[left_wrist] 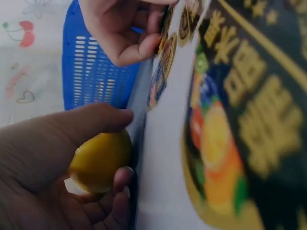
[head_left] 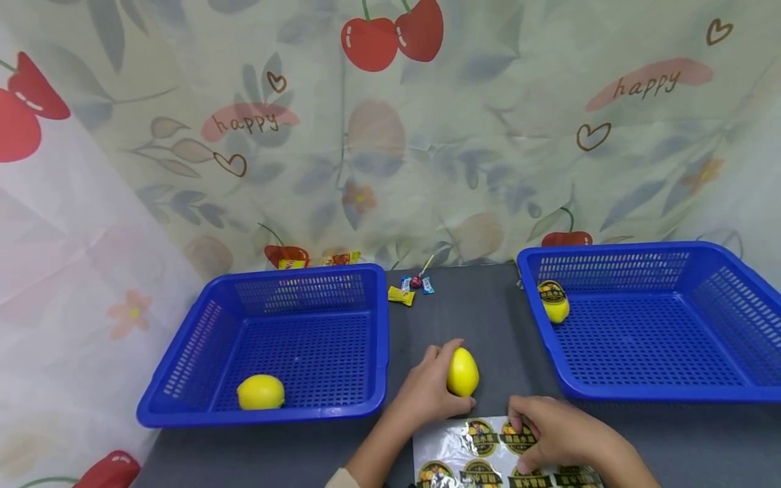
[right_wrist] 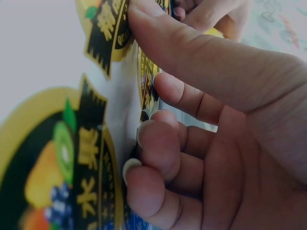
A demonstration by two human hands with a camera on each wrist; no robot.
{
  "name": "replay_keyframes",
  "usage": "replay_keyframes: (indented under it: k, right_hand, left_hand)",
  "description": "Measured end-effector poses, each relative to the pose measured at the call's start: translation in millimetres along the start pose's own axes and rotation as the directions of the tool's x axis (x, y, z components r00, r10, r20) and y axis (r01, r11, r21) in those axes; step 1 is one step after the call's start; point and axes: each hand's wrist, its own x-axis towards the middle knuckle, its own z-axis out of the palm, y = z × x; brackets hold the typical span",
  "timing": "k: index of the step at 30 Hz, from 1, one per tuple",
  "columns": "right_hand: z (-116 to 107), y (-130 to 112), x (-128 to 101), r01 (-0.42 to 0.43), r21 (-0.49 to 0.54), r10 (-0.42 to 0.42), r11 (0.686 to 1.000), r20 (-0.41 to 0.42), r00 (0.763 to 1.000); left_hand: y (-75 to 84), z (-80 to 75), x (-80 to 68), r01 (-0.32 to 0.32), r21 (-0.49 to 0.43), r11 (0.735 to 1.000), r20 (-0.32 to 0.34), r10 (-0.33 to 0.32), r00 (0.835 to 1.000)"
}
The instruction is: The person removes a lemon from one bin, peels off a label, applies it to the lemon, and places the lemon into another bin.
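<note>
Fingers (head_left: 450,348) of the left hand (head_left: 429,388) curl round a lemon (head_left: 465,373); bent fingers of the right hand (head_left: 558,430) touch a sticker sheet (head_left: 434,442); whether they pinch it, I cannot tell.

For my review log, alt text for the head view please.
A person's left grip holds a lemon while the right grip touches a sticker sheet. The left blue basket contains another lemon; the right blue basket, a stickered lemon.
</note>
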Motion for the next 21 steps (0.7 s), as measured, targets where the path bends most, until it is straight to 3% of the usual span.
replay_keyframes:
  k: [16, 21]
  right_hand:
    - [-0.7, 1.9, -1.1, 0.007, 0.001, -0.007, 1.000, -0.007, 1.000]
    - [0.1, 1.7, -2.1, 0.019, 0.002, -0.019, 1.000, -0.016, 1.000]
  left_hand:
    - [-5.3, 3.9, 1.2, -0.015, -0.045, 0.999, -0.006, 0.015, 1.000]
    - [-4.5, 2.5, -3.9, 0.030, -0.074, 0.997, -0.014, -0.031, 0.999]
